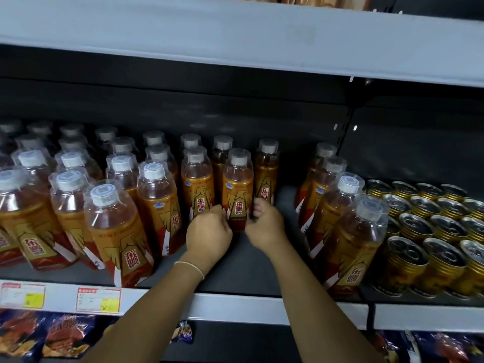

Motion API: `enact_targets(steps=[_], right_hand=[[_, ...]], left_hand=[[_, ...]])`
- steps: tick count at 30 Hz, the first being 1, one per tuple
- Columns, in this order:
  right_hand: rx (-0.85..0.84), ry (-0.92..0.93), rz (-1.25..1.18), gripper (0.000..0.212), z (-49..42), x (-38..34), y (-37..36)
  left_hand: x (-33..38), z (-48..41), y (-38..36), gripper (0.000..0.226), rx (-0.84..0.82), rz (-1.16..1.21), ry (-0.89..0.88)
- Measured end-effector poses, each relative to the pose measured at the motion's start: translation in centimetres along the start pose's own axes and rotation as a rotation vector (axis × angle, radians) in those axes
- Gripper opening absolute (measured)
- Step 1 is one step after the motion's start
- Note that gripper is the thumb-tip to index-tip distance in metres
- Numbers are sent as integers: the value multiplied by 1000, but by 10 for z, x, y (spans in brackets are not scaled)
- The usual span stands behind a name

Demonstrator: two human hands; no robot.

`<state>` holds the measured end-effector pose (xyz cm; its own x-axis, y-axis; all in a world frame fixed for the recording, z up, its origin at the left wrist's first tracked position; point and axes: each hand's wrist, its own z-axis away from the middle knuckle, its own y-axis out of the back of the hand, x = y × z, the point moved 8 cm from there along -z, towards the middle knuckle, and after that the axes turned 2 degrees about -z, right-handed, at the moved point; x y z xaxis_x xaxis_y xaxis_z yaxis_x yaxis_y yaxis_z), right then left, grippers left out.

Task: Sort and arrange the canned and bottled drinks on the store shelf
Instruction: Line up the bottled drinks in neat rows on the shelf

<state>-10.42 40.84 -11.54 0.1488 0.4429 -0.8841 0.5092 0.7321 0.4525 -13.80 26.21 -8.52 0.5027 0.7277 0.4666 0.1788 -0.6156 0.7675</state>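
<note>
Hands close on one orange bottle (237, 189) standing upright on the shelf (288, 196) - the left hand (209, 231) curls round its lower label from one side, the right hand (264, 224) grips the other. Left of that bottle stand packed rows of matching bottles (117, 218); right of it lies a strip of bare shelf, then another bottle row (340, 218) and gold cans (432, 231).

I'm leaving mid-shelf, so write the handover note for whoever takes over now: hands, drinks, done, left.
Hands: left hand and right hand both grip the lower part of one upright bottle, mid-shelf.
The bottle rows fill the left; a bottle column stands right of a bare stretch of shelf; gold cans sit far right.
Done: bottles and cans stand grouped apart.
Left: probably close the gap and turn labels forward.
</note>
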Motion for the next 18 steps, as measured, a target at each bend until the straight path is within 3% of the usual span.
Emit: enact_targets(steps=[2,7,9,13,18], right_hand=[[-86,5,-63,50,5,0,-6],[43,-63,-151,58,8,17,16],[91,-89,-107,67,11,23,26],[163,-76,2,63,16,23,39],[171,-86,31,67,16,23,39]], left_hand=[[0,-2,0,21,5,74,-9],[9,-5,-12,19,-76,304,-82],[19,-6,-17,21,-128,366,-109],[31,-17,-29,27,-220,396,-93],[23,-20,-35,33,-202,457,-26]])
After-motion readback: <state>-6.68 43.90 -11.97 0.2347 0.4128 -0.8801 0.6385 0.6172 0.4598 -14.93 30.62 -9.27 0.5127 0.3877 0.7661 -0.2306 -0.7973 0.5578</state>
